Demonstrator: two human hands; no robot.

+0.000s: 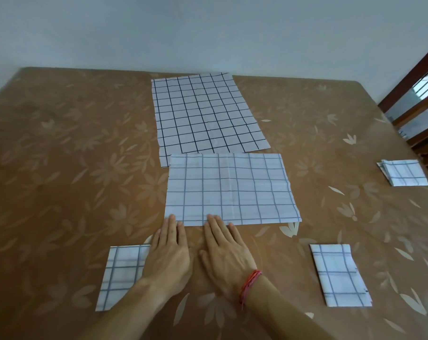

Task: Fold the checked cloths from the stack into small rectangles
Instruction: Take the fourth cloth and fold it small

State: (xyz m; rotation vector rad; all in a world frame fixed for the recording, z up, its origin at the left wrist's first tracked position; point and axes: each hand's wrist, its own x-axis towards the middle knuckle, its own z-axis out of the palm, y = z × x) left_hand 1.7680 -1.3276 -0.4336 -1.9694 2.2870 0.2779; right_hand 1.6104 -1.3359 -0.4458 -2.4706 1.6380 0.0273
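Brown flowered fabric covers the tabletop [68,155]. Near its front edge on the left lies a folded cloth [120,273], a small blue-checked rectangle partly hidden by my left forearm. My left hand [170,253] lies flat with straight fingers, its fingertips touching the near edge of the half-folded cloth [230,190] in the middle. Beyond that, towards the far edge, sits the stack [203,111] with black checks, its near edge under the half-folded cloth. My right hand [226,256], a red thread band [251,285] at the wrist, lies equally flat beside the left, fingertips on the same edge. Further right rests a second folded cloth [339,276], and at the right edge sits a small pile of folded cloths [403,172].
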